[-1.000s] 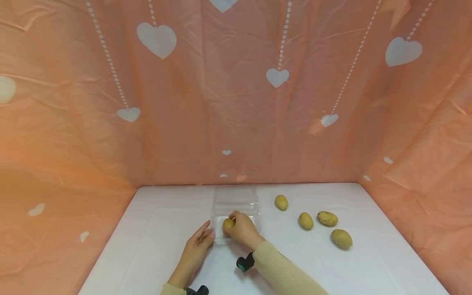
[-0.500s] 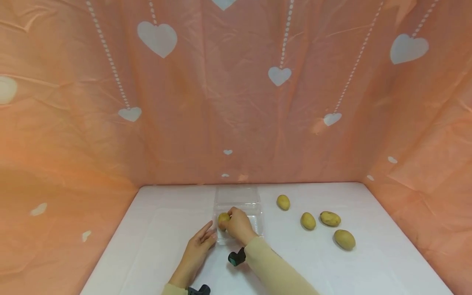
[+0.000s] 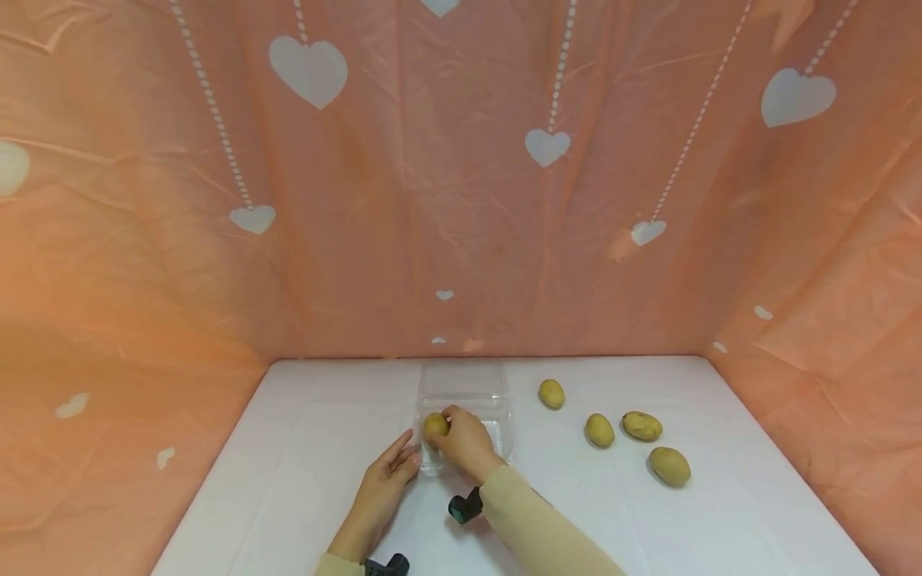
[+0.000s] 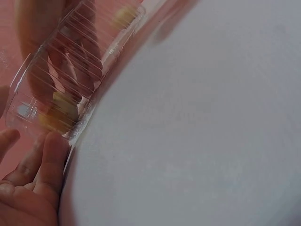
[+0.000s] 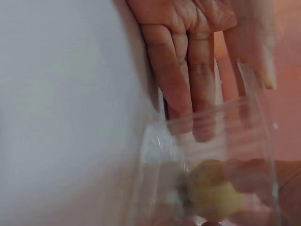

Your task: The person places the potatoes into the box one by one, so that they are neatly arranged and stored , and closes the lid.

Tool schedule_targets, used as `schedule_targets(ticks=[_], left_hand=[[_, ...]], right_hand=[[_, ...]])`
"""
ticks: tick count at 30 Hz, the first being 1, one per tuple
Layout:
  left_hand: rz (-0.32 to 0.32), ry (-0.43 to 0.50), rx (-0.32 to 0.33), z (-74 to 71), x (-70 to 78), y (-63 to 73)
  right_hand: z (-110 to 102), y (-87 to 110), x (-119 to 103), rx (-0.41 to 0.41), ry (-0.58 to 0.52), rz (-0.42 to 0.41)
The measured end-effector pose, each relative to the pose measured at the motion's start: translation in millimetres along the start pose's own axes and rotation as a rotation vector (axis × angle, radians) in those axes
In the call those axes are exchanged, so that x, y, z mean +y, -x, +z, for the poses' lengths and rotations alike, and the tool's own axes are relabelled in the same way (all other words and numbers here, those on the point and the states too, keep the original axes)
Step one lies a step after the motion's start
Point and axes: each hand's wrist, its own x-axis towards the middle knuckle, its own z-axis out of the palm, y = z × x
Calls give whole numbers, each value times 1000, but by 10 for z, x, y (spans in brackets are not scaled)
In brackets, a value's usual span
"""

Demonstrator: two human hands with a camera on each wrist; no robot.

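Note:
A potato (image 3: 435, 426) is pinched in my right hand (image 3: 467, 442), inside the left part of a clear plastic clamshell box (image 3: 504, 428). The box's lid (image 3: 463, 379) lies folded back toward the far edge. In the right wrist view the potato (image 5: 214, 188) shows through the box's clear wall, with fingertips against it. My left hand (image 3: 382, 484) stands at the box's left side, fingers extended. The left wrist view has the left fingertips (image 4: 55, 146) right at the box's end wall, close to the potato (image 4: 59, 115).
To the right of the box lie several loose potatoes: one (image 3: 551, 394) toward the back, another (image 3: 599, 430), an oblong one (image 3: 641, 426), and a larger one (image 3: 670, 466) nearer the front. The white table (image 3: 331, 416) is bounded by peach curtains (image 3: 403, 240) with hearts.
My right hand has shifted slightly left and away from me with the potato, toward the box's left side. The left hand stays beside the box.

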Motion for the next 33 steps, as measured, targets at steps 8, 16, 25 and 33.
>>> schedule_targets(ticks=[8,16,25,33], left_hand=[[12,-11,-5,-12,15,25],[22,-16,-17,-25,16,32],[12,-25,-7,-19,18,37],[33,-11,-16,-16,15,47]], right_hand=[[-254,157,61,-36,-35,-89],[-681,295,329,123,-165,-292],[-950,200,719,271,-274,-152],[-987,65,976,359,-304,-1]])
